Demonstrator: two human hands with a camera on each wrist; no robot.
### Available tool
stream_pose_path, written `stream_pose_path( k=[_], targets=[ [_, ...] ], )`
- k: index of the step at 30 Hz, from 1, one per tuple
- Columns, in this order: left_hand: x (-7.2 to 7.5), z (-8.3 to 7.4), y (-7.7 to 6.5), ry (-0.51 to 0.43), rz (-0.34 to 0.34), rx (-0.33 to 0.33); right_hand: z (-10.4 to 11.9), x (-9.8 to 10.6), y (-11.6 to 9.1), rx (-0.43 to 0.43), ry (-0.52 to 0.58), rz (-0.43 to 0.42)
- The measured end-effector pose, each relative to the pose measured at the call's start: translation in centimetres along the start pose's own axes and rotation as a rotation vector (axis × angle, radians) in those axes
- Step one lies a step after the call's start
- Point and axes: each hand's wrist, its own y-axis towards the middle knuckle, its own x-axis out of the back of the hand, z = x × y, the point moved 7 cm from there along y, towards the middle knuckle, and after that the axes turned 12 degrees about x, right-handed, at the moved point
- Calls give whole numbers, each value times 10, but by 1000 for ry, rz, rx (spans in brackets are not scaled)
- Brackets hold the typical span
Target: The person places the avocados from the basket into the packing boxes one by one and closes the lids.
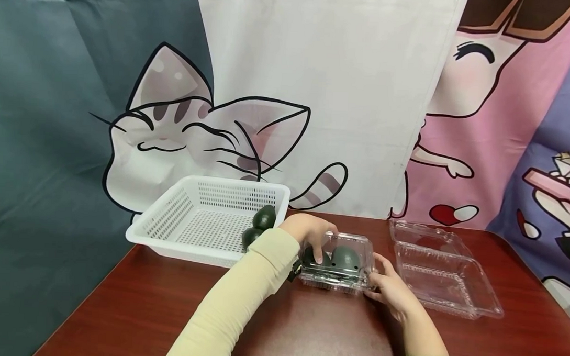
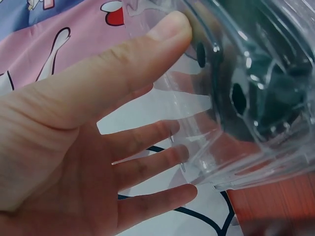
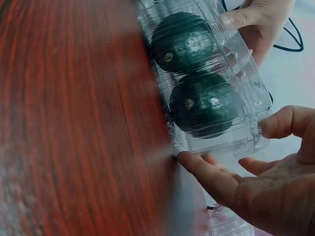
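A clear plastic clamshell container (image 1: 338,279), its lid down, stands on the table with two dark green avocados (image 1: 345,258) inside. My left hand (image 1: 311,232) holds its left end, the thumb (image 2: 170,29) on the lid and the other fingers at the far side. At the right end my right hand (image 1: 388,286) grips the corner, with the thumb on the rim and the index finger (image 3: 204,172) low at the base. Both avocados (image 3: 204,103) show through the clear wall in the right wrist view.
A white perforated basket (image 1: 183,252) stands to the left, with two avocados (image 1: 265,217) at its right end. To the right lies another clear container (image 1: 451,280) with its lid open. A printed cloth (image 1: 363,97) hangs behind the reddish-brown table (image 1: 176,310).
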Motion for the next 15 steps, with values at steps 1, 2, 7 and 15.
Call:
stream_pose_path(
  k=[1,2,7,15],
  targets=[
    [0,-1,0,7,-3,-1,0,0,0,1,-6,-6],
    [0,-2,0,9,-4,0,0,0,0,1,-17,-11],
    [-2,-4,0,6,0,20,1,-1,0,-1,-64,-3],
    [-3,-7,1,62,-8,28,2,-2,-5,-17,-56,-2]
  ],
)
